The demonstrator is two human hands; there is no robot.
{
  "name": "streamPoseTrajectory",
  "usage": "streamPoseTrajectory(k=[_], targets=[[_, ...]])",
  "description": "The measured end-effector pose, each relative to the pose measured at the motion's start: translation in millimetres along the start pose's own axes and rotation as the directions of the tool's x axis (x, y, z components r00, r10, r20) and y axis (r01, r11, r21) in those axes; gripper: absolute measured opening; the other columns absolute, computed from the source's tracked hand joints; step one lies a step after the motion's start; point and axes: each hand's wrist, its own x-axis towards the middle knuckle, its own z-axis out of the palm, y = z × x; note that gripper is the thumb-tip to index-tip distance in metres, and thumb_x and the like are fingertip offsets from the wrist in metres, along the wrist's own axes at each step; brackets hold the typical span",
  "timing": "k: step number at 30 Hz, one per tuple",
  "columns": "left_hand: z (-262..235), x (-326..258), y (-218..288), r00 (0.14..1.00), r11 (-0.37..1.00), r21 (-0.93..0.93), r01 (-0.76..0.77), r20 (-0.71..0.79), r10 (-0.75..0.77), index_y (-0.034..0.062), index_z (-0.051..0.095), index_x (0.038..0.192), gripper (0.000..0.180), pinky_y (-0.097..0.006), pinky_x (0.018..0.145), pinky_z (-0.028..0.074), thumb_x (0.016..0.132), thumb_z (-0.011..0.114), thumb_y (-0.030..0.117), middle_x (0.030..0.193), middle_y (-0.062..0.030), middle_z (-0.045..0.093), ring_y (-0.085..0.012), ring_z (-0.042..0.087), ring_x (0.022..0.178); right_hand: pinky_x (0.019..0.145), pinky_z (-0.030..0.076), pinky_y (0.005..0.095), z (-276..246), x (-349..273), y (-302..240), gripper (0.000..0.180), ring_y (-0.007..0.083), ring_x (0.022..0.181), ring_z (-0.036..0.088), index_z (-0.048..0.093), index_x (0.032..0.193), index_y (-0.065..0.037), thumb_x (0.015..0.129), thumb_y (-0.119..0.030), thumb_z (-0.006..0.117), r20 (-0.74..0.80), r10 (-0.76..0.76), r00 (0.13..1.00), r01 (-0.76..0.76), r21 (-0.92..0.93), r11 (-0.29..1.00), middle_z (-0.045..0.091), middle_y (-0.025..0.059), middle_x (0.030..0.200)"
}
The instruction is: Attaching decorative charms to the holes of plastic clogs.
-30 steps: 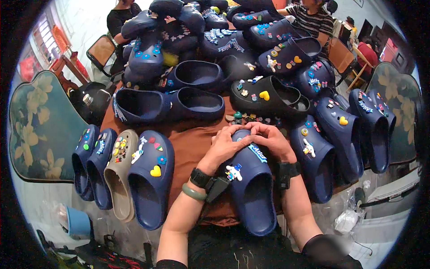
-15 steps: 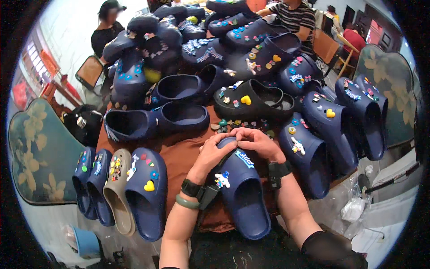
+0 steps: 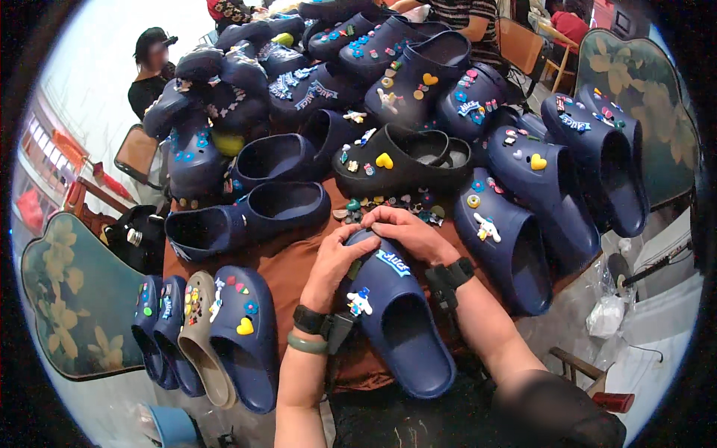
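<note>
White letters stand on a blue ribbon charm [image 3: 393, 262], stuck on the front of the dark blue clog [image 3: 381, 285] nearest the person. A blue ribbon badge [image 3: 573, 122] with white letters sits on a dark blue clog at the far right [image 3: 594, 123]. A blue ribbon piece [image 3: 470, 109] on a clog in the pile [image 3: 489, 89] seems to have letters too, but it is small and hard to read.

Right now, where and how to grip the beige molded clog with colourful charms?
I'd likely take the beige clog by its rounded heel end, from the near side: heel faces the camera, foot opening should admit a thumb; navy molded clogs crowd both sides, charms stud the toe.
</note>
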Motion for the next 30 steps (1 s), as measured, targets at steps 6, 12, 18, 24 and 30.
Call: streamPoseTrajectory(k=[6,12,18,24,30], targets=[[1,3,7,0.999,0.992,0.120,0.038,-0.027,-0.035,0.0005,0.064,0.113,0.042,-0.020,0.073,0.044,0.080,0.070,0.026,0.094,-0.0010,0.064,-0.0077,0.056,0.083,0.079,0.042,0.0200,6,1,-2,0.015,0.0057,0.089,0.051,0.056,0.103,-0.005,0.092,-0.014,0.054,0.018,-0.003,1.000,0.002,0.067,0.998,0.055,-0.0027,0.094],[-3,3,-5,0.999,1.000,-0.012,0.016,0.037,-0.016,-0.0014,0.062,0.115,0.050,-0.023,0.078,0.046,0.078,0.074,0.030,0.099,-0.0031,0.061,-0.0092,0.057,0.088,0.082,0.043,0.0217,-3,-3,-10,0.015,0.0060,0.091,0.051,0.058,0.102,-0.005,0.091,-0.016,0.057,0.091,0.006,0.996,-0.010,0.037,0.999,0.056,-0.0018,0.098],[-2,2,-7,1.000,1.000,-0.013,-0.022,0.002,0.022,-0.0022,0.061,0.115,0.052,-0.025,0.081,0.046,0.078,0.074,0.032,0.102,-0.0041,0.059,-0.0123,0.058,0.091,0.088,0.042,0.0245,-6,-10,-25,0.019,0.0073,0.096,0.052,0.060,0.101,-0.007,0.087,-0.018,0.065,0.181,-0.026,0.983,0.054,-0.150,0.987,0.057,-0.0018,0.103],[1,0,1,0.999,0.999,-0.039,-0.004,0.047,0.005,-0.0026,0.061,0.113,0.050,-0.025,0.080,0.047,0.077,0.075,0.030,0.103,-0.0046,0.059,-0.0124,0.058,0.091,0.092,0.039,0.0258,-11,-8,-20,0.018,0.0104,0.098,0.052,0.063,0.097,-0.005,0.089,-0.022,0.062,0.141,-0.070,0.987,0.101,-0.227,0.969,0.059,0.0017,0.105],[4,2,-1,0.990,0.979,0.151,-0.140,0.032,0.136,-0.0004,0.061,0.112,0.044,-0.026,0.080,0.047,0.078,0.074,0.024,0.102,-0.0044,0.059,-0.0126,0.057,0.091,0.090,0.040,0.0246,-12,-8,-14,0.021,0.0096,0.097,0.052,0.062,0.098,-0.004,0.090,-0.023,0.060,0.143,0.013,0.990,0.012,-0.174,0.985,0.058,0.0009,0.102]])
